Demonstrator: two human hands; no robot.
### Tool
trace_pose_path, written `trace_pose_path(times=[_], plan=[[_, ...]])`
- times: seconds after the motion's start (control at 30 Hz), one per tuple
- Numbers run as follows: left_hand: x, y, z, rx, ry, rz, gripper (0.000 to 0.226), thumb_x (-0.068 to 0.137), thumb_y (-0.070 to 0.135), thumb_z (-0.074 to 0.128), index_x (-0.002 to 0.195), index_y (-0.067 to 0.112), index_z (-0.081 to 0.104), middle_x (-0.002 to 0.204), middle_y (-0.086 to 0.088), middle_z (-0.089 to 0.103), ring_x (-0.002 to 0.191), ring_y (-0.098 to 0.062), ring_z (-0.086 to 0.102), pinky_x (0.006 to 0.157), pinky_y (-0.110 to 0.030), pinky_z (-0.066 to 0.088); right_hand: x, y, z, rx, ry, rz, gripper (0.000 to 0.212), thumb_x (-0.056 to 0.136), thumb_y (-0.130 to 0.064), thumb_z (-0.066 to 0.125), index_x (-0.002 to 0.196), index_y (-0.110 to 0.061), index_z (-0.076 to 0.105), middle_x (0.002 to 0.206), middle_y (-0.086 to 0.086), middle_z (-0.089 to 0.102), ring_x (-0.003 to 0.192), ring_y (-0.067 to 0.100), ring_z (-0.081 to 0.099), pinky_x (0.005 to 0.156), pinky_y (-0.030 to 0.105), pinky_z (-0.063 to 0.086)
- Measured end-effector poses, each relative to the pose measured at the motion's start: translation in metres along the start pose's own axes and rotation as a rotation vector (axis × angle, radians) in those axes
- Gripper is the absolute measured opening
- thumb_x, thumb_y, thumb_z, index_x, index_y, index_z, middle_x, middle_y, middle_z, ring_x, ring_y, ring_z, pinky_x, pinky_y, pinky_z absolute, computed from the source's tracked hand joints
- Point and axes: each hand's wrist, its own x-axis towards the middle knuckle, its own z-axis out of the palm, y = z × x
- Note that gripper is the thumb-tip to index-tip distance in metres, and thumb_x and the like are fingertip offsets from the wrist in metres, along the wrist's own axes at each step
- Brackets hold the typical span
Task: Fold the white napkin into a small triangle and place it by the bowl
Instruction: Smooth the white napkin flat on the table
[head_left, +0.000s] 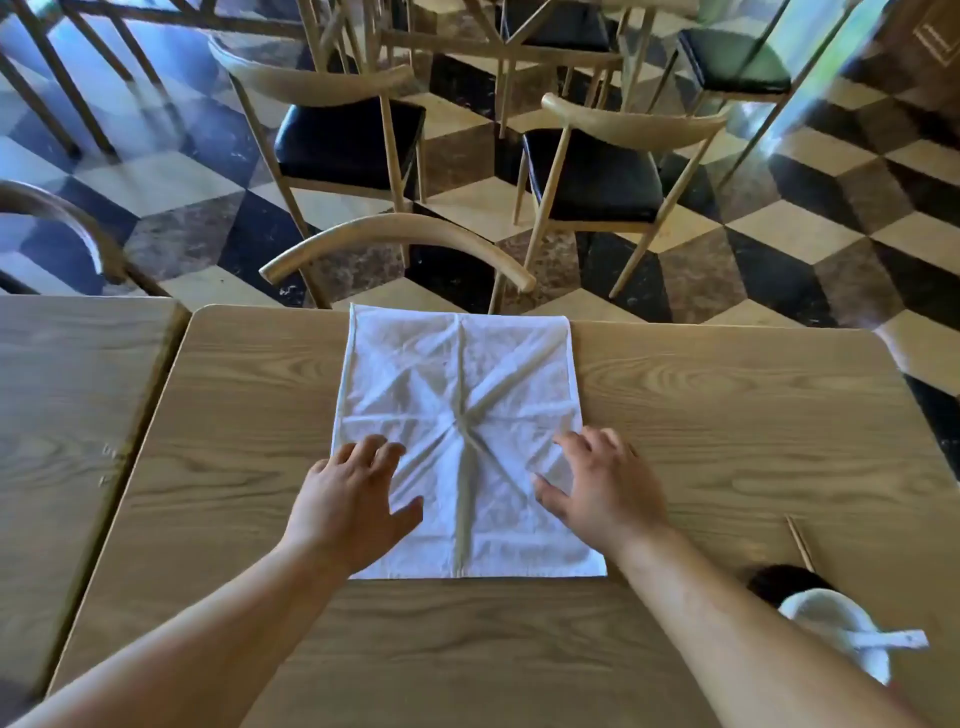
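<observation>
— Reaching in from the near edge, both forearms, and just beside the right one sitting low on the counter (727, 415): a white bowl (831, 623) with a spoon (891, 639) lying across it.

— And lying where, the white napkin (462, 415)?

— Spreading flat and unfolded mid-counter, far edge touching the counter's far rim, creases radiating from the middle. Probably being laid out square for a clean first fold.

— Pressing it down?

— Resting palm-down on the near half: left hand (353, 504) near the left edge, right hand (602, 488) over the right edge. Fingers (374, 452) spreading wide, gripping nothing — likely smoothing, or pinning the cloth against sliding.

— Folding yet?

— Not yet.
</observation>
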Motion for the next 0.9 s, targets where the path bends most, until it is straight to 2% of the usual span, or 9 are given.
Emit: trace_pose_path(times=[0.07, 0.13, 0.2, 0.27, 0.37, 0.43, 0.6, 0.7, 0.9], plan=[[0.005, -0.001, 0.011, -0.017, -0.029, -0.011, 0.068, 0.082, 0.061, 0.072, 0.136, 0.021, 0.062, 0.143, 0.000, 0.059, 0.129, -0.031, 0.058, 0.099, -0.047, 0.052, 0.002, 0.004, 0.014, 0.007, -0.028, 0.018, 0.066, 0.090, -0.063, 0.058, 0.134, -0.014, 0.064, 0.126, 0.008, 0.067, 0.118, 0.035, 0.059, 0.096, 0.048, 0.051], [0.008, -0.005, 0.021, 0.028, -0.041, -0.001, 0.070, 0.084, 0.066, 0.063, 0.138, 0.021, 0.061, 0.151, -0.002, 0.056, 0.134, -0.031, 0.055, 0.103, -0.047, 0.050, 0.002, 0.007, 0.025, 0.013, -0.041, 0.020, 0.073, 0.087, -0.066, 0.047, 0.132, -0.012, 0.065, 0.125, 0.010, 0.067, 0.116, 0.037, 0.061, 0.093, 0.051, 0.054], [0.012, -0.010, 0.036, 0.025, -0.049, 0.012, 0.074, 0.081, 0.069, 0.051, 0.135, 0.019, 0.063, 0.152, -0.007, 0.056, 0.135, -0.033, 0.056, 0.104, -0.050, 0.050, 0.002, 0.009, 0.042, 0.031, -0.032, 0.004, 0.073, 0.085, -0.065, 0.046, 0.127, -0.009, 0.069, 0.121, 0.013, 0.070, 0.110, 0.040, 0.065, 0.087, 0.052, 0.058], [0.012, -0.019, 0.050, 0.034, -0.024, 0.024, 0.076, 0.081, 0.070, 0.046, 0.133, 0.018, 0.064, 0.152, -0.009, 0.057, 0.135, -0.035, 0.056, 0.107, -0.052, 0.048, 0.001, 0.013, 0.058, 0.031, -0.007, -0.015, 0.071, 0.085, -0.063, 0.048, 0.125, -0.008, 0.070, 0.120, 0.013, 0.071, 0.108, 0.040, 0.067, 0.085, 0.049, 0.058], [0.010, -0.030, 0.075, 0.040, 0.004, 0.052, 0.073, 0.085, 0.067, 0.056, 0.135, 0.015, 0.063, 0.154, -0.010, 0.055, 0.138, -0.036, 0.052, 0.114, -0.053, 0.042, -0.001, 0.022, 0.084, 0.022, -0.029, -0.023, 0.071, 0.088, -0.062, 0.048, 0.132, -0.010, 0.067, 0.133, 0.014, 0.066, 0.122, 0.039, 0.062, 0.098, 0.051, 0.055], [0.005, -0.034, 0.090, 0.007, 0.063, 0.061, 0.070, 0.086, 0.062, 0.063, 0.138, 0.014, 0.061, 0.157, -0.010, 0.051, 0.143, -0.037, 0.048, 0.119, -0.055, 0.036, -0.007, 0.027, 0.100, 0.004, 0.029, -0.032, 0.067, 0.090, -0.058, 0.053, 0.133, -0.009, 0.067, 0.141, 0.016, 0.063, 0.127, 0.040, 0.060, 0.104, 0.053, 0.052], [-0.001, -0.038, 0.110, -0.022, 0.107, 0.038, 0.072, 0.091, 0.061, 0.052, 0.152, 0.022, 0.048, 0.171, -0.004, 0.032, 0.159, -0.026, 0.025, 0.129, -0.054, 0.019, -0.022, 0.036, 0.135, 0.049, 0.194, -0.122, 0.063, 0.094, -0.043, 0.059, 0.147, -0.008, 0.059, 0.160, 0.019, 0.047, 0.149, 0.041, 0.043, 0.121, 0.059, 0.036], [0.001, -0.037, 0.112, -0.014, 0.098, 0.039, 0.073, 0.090, 0.059, 0.051, 0.152, 0.020, 0.050, 0.170, -0.006, 0.033, 0.158, -0.030, 0.028, 0.128, -0.056, 0.019, -0.021, 0.042, 0.144, 0.053, 0.225, -0.139, 0.064, 0.093, -0.041, 0.058, 0.149, -0.010, 0.056, 0.164, 0.017, 0.042, 0.153, 0.039, 0.037, 0.122, 0.060, 0.033], [0.002, -0.034, 0.109, -0.005, 0.109, 0.025, 0.073, 0.089, 0.057, 0.052, 0.150, 0.017, 0.053, 0.169, -0.011, 0.036, 0.155, -0.036, 0.033, 0.126, -0.060, 0.022, -0.020, 0.042, 0.144, 0.052, 0.214, -0.133, 0.064, 0.092, -0.040, 0.057, 0.149, -0.010, 0.057, 0.165, 0.017, 0.041, 0.154, 0.039, 0.036, 0.122, 0.061, 0.032]])
